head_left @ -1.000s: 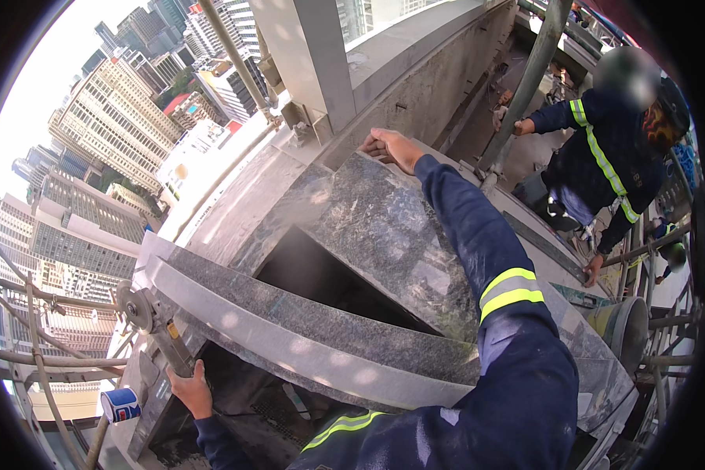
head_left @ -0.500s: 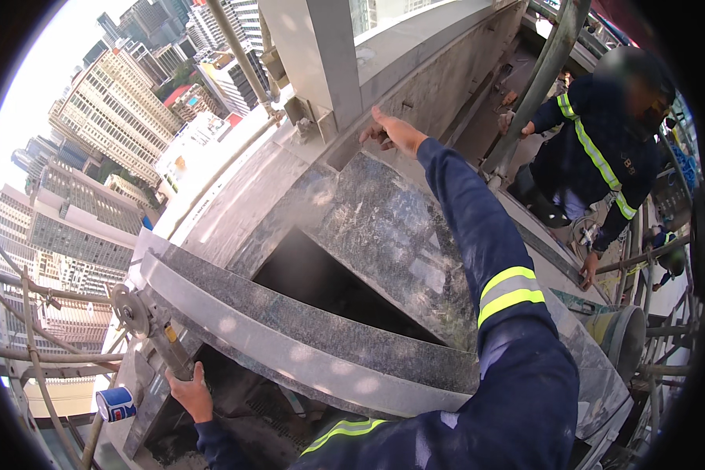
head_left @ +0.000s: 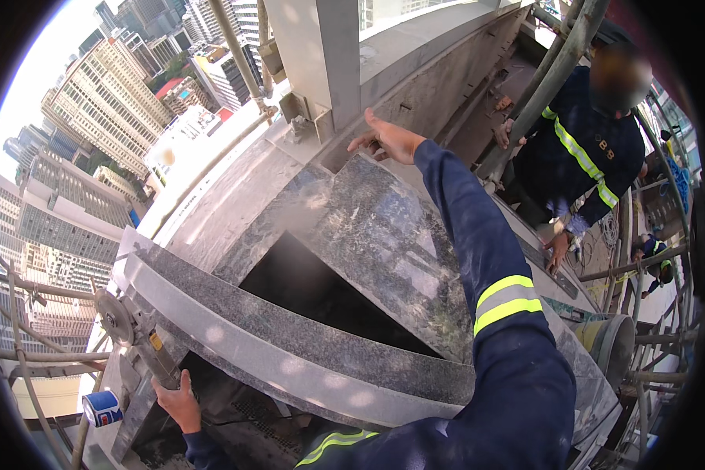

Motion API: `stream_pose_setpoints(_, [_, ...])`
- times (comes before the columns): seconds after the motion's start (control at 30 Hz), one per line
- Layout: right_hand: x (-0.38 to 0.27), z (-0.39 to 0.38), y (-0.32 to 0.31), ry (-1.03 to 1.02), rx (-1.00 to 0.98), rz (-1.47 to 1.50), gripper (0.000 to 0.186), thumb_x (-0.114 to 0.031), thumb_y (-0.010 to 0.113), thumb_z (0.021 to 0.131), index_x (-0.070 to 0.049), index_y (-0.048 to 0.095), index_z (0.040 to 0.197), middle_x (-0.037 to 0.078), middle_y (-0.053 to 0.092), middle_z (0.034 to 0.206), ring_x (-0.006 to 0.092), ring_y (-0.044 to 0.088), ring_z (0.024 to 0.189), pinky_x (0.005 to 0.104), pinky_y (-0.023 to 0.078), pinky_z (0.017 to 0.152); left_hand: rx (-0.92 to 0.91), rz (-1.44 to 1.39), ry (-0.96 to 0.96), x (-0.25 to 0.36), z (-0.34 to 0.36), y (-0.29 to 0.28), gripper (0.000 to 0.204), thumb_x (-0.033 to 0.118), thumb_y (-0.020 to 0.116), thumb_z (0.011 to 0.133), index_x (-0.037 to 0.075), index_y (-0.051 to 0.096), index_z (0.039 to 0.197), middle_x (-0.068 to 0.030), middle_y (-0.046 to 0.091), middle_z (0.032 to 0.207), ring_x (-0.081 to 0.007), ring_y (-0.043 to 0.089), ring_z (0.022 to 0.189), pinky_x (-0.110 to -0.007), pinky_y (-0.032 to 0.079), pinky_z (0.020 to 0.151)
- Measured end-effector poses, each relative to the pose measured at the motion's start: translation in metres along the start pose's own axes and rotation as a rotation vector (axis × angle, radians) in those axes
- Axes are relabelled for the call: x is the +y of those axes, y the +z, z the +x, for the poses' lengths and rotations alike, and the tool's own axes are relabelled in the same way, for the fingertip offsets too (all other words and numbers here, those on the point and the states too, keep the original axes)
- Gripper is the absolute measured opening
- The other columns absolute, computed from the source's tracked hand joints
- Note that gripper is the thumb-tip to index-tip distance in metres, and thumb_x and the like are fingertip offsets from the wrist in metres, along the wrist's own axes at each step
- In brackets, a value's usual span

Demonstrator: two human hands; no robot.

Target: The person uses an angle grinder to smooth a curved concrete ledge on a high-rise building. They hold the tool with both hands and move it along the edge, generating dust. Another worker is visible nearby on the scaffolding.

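Observation:
My left hand [head_left: 178, 399] grips a grey angle grinder [head_left: 153, 354] at the lower left, its disc [head_left: 114, 317] upright beside the end of a long granite strip [head_left: 305, 372]. My right hand [head_left: 387, 141] is raised at the far corner of a mottled grey granite panel [head_left: 384, 243], thumb up and fingers apart, partly bent, holding nothing; whether the fingertips touch anything is unclear. A dark triangular gap [head_left: 313, 294] lies between panel and strip. Below the strip is a dark opening holding items I cannot make out.
A co-worker [head_left: 572, 157] in reflective stripes is at right among scaffold poles [head_left: 548, 94]; another [head_left: 650, 258] is farther back. A grey column [head_left: 313, 55] and concrete wall rise ahead. A blue-labelled can [head_left: 102, 407] sits at lower left; a bucket [head_left: 603, 345] at right. Scaffolding and high-rises fill the left.
My right hand has lifted off the panel's edge, thumb rising. The grinder in my left hand appears further left and lower. The co-worker's lower hand has shifted left and up.

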State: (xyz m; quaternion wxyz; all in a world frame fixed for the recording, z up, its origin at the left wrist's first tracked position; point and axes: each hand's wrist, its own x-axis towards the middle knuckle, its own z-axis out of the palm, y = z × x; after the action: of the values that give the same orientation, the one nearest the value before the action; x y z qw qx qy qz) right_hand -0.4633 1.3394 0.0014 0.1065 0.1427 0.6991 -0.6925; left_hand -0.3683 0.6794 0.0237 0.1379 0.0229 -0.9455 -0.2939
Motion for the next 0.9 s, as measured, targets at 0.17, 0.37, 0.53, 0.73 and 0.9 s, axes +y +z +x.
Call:
stream_pose_setpoints(0.17, [-0.004, -0.001, 0.002, -0.006, -0.034, 0.035, 0.093, -0.084, 0.021, 0.094, -0.007, 0.071, 0.087, 0.003, 0.051, 0.087, 0.0164, 0.043, 0.085, 0.0347, 0.039, 0.087, 0.001, 0.0, -0.019, -0.003, 0.0, 0.0, 0.051, 0.019, 0.08, 0.084, -0.008, 0.055, 0.121, -0.0212, 0.069, 0.098, -0.0348, 0.065, 0.087, -0.042, 0.049, 0.083])
stream_pose_setpoints(0.37, [-0.001, 0.004, -0.002, 0.01, -0.092, 0.14, 0.095, -0.086, 0.021, 0.092, -0.003, 0.068, 0.087, 0.005, 0.059, 0.088, 0.0188, 0.053, 0.092, 0.0332, 0.041, 0.087, -0.02, 0.006, -0.031, -0.007, 0.001, 0.001, 0.052, 0.021, 0.08, 0.085, -0.009, 0.055, 0.12, -0.0234, 0.069, 0.1, -0.0349, 0.065, 0.089, -0.044, 0.049, 0.083])
stream_pose_setpoints(0.53, [-0.003, 0.012, 0.0, 0.007, -0.081, 0.136, 0.096, -0.086, 0.02, 0.092, -0.003, 0.068, 0.088, 0.006, 0.059, 0.087, 0.0182, 0.053, 0.09, 0.0338, 0.042, 0.083, -0.003, 0.028, 0.013, -0.005, 0.002, 0.001, 0.051, 0.019, 0.08, 0.085, -0.009, 0.056, 0.119, -0.0225, 0.069, 0.098, -0.035, 0.066, 0.088, -0.044, 0.049, 0.083])
stream_pose_setpoints(0.73, [-0.006, 0.003, 0.005, 0.026, -0.04, 0.137, 0.092, -0.084, 0.018, 0.094, -0.008, 0.066, 0.077, 0.005, 0.061, 0.09, 0.0179, 0.048, 0.091, 0.0388, 0.038, 0.09, -0.027, 0.01, -0.036, 0.0, 0.003, -0.001, 0.051, 0.018, 0.08, 0.084, -0.008, 0.056, 0.12, -0.0224, 0.069, 0.1, -0.0349, 0.066, 0.091, -0.043, 0.05, 0.084])
stream_pose_setpoints(0.9, [-0.009, 0.004, -0.026, 0.02, 0.138, 0.159, 0.089, -0.076, 0.017, 0.1, -0.004, 0.068, 0.095, 0.005, 0.061, 0.09, 0.0182, 0.047, 0.084, 0.0386, 0.042, 0.086, 0.012, 0.067, 0.005, 0.001, 0.002, 0.001, 0.054, 0.02, 0.079, 0.085, -0.009, 0.055, 0.124, -0.0224, 0.068, 0.103, -0.0352, 0.065, 0.093, -0.043, 0.049, 0.086])
